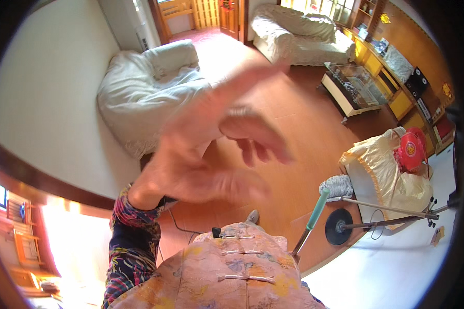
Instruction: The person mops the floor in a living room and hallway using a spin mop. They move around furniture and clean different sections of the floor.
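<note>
My left hand [181,162] is raised in front of me, blurred by motion. Its index finger stretches out towards the far side of the room, the other fingers curl, and the thumb stands apart. Nothing shows in its grasp. A dark sleeve with multicoloured patterning [133,247] covers that forearm. My right hand is out of view. Close to my pink floral top [232,266], on the right, a metal pole with a teal handle [318,210] stands tilted; its lower end is hidden.
A cloth-covered armchair [139,96] stands left, a covered sofa [305,50] farther back. A glass-topped table [355,85] is near the wall cabinet [402,104]. At right are a stand's black round base [338,226], a yellow cloth cover [386,174] and a red object [411,148]. A cord [178,228] crosses the floor.
</note>
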The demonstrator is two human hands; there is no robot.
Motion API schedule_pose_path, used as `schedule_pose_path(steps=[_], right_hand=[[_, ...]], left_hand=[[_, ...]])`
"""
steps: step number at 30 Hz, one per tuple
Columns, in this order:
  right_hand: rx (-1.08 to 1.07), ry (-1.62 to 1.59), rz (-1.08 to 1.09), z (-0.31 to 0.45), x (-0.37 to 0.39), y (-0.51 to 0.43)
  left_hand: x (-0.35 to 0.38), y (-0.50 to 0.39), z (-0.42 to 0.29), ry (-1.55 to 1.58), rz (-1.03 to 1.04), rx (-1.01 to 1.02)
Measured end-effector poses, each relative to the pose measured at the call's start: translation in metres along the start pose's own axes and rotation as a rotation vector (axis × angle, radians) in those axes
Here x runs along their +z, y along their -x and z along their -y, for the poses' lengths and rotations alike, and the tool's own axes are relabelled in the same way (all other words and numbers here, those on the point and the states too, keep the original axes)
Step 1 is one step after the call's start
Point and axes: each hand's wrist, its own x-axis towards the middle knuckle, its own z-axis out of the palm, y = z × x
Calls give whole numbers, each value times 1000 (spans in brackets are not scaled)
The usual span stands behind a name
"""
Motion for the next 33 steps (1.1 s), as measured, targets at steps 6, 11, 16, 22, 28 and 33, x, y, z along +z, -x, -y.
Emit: schedule_pose_path(steps=[6, 11, 16, 22, 28, 33], right_hand=[[30, 92, -45, 138, 19, -105], [-111, 110, 135, 220, 62, -165], [-387, 328, 326, 287, 118, -233], [-348, 762, 409, 400, 212, -294], [-395, 977, 585, 508, 282, -321], [-610, 1113, 632, 533, 334, -364]], left_hand=[[-13, 17, 266, -67, -10, -645], [-3, 159, 381, 99, -152, -1206], [-10, 244, 426, 193, -127, -1532], [-87, 139, 476, 175, -564, -1265], [-227, -57, 455, 345, -890, -607], [-278, -131, 431, 198, -485, -404]])
